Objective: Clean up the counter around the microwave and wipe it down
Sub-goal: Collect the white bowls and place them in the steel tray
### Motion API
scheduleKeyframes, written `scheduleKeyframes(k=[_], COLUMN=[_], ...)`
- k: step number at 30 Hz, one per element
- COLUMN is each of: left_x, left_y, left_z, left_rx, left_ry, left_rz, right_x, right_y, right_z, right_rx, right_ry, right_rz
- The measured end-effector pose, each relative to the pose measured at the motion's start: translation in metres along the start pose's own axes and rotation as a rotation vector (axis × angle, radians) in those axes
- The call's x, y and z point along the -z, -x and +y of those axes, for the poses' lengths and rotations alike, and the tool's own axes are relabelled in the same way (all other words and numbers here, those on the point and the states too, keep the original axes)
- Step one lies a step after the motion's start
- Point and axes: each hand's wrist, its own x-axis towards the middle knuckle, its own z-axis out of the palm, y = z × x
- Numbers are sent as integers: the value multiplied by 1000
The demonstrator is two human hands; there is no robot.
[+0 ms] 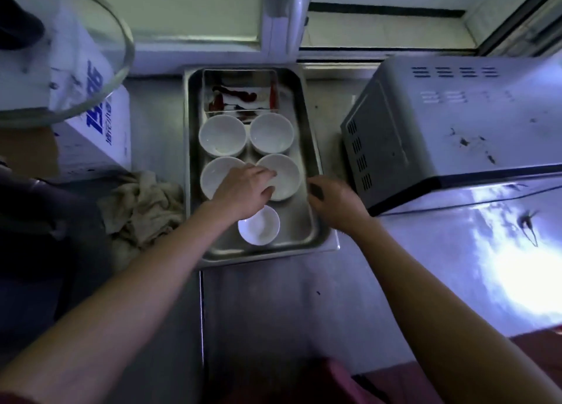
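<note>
Five white bowls sit in the steel tray (307, 148) on the table (273, 297), left of the microwave (450, 130). Your left hand (243, 190) reaches into the tray, fingers curled on the rim of one bowl (286, 172). Your right hand (331, 200) grips the tray's right edge. Left of the tray lies a crumpled cloth (146, 209), touching it.

I'm looking at a working kitchen: steel counter (304, 297), microwave (456, 130), a steel tray (310, 160) of white bowls (222, 134), a rag (143, 209).
</note>
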Motion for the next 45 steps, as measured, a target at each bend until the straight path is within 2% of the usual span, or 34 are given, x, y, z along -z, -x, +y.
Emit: scheduleKeyframes(k=[10,17,27,32,38,45], left_x=[-25,-56,-108,-134,-167,-207], left_y=[17,28,38,36,13,-21], left_z=[116,221,414,492,555,605], left_rx=[-14,-35,-246,-311,-365,-443], left_ry=[-164,-177,-218,-246,-268,-246], left_rz=[-181,-219,-227,-265,-331,-386], right_x=[-7,11,51,67,70,78], right_y=[112,194,341,404,454,488], right_z=[72,156,296,345,394,440], right_rx=[-116,-199,-313,-410,-556,-616], right_ry=[19,-58,-163,-149,-194,-207], right_rz=[84,130,289,361,424,428])
